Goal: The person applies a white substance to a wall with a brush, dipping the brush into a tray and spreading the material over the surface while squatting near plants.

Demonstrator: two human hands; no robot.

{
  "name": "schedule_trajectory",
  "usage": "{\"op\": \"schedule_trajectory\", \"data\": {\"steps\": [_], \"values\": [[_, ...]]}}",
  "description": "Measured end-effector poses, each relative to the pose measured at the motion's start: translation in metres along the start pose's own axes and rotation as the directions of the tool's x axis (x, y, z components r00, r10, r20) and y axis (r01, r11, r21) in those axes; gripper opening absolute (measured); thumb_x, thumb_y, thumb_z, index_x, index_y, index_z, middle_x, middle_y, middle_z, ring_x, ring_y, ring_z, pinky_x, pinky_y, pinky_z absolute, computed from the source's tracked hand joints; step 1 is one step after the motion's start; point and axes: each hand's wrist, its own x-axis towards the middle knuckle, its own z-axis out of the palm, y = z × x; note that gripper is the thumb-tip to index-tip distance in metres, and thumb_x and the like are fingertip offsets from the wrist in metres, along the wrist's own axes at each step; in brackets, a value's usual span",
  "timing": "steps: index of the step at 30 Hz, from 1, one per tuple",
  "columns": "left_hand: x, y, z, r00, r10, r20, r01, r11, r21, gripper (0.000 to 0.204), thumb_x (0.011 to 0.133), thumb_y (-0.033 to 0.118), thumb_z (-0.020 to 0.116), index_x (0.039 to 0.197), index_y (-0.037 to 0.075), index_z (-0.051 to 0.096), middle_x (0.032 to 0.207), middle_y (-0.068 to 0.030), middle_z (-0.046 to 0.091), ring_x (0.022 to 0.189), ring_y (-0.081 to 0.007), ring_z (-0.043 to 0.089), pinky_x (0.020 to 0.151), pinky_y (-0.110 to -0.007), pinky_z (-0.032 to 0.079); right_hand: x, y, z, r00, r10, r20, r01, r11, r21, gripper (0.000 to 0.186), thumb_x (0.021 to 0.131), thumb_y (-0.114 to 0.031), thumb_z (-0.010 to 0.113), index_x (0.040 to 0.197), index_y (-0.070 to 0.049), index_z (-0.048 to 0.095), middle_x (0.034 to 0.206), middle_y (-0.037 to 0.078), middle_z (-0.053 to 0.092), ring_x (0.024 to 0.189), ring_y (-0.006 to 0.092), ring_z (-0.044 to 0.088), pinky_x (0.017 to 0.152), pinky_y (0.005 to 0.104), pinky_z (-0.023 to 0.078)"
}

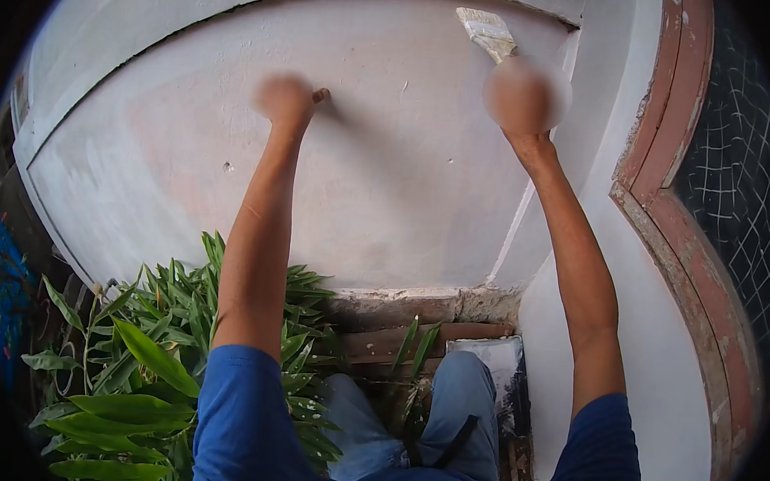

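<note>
My right hand (523,95) grips a wide paintbrush (487,32) with pale, paint-coated bristles, raised against the upper right of a whitish wall panel (388,188) that has faint pink patches. Further left, my left hand (286,96) is up at the same panel, a fingertip showing at its right side; the rest of its fingers are blurred, so I cannot tell what, if anything, they hold. Both forearms reach up from the lower edge.
Leafy green plants (148,359) crowd the lower left. A ledge with a pink, chipped frame (655,150) and dark mesh (741,172) borders the right. Below the panel are wooden boards (380,340) and a paint-smeared tray or board (508,378) beside my knees.
</note>
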Motion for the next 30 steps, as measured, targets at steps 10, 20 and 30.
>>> {"op": "schedule_trajectory", "data": {"steps": [10,20,30], "values": [[-0.003,-0.002,0.002,0.999,0.021,-0.036,-0.020,1.000,0.017,0.073,0.063,0.059,0.067,0.100,-0.004,0.061,0.114,-0.0208,0.053,0.100,-0.0330,0.056,0.077,-0.043,0.048,0.013,-0.023,0.018,0.994,0.055,0.098,-0.052,0.998,-0.031,0.028,0.076,-0.015,0.053,0.097,0.001,0.063,0.081,0.024,0.061,0.076,0.0378,0.061,0.070,0.0430,0.050],[-0.005,0.005,-0.007,0.999,0.026,0.031,-0.025,0.999,-0.033,0.078,0.062,0.060,0.066,0.104,-0.006,0.059,0.122,-0.0227,0.049,0.104,-0.0340,0.054,0.080,-0.043,0.047,0.025,-0.014,0.014,0.990,0.013,0.137,-0.004,0.998,-0.068,0.024,0.076,-0.012,0.048,0.087,0.004,0.063,0.075,0.025,0.061,0.070,0.0394,0.062,0.065,0.0450,0.051],[-0.003,0.004,-0.006,0.999,0.002,0.039,0.000,0.998,-0.060,0.080,0.063,0.054,0.070,0.109,-0.010,0.055,0.125,-0.0241,0.045,0.111,-0.0360,0.047,0.085,-0.045,0.044,0.026,-0.020,0.015,0.998,-0.028,0.058,0.029,0.999,-0.018,0.019,0.075,-0.009,0.049,0.074,0.005,0.062,0.072,0.025,0.061,0.066,0.0400,0.061,0.063,0.0454,0.051]]}}
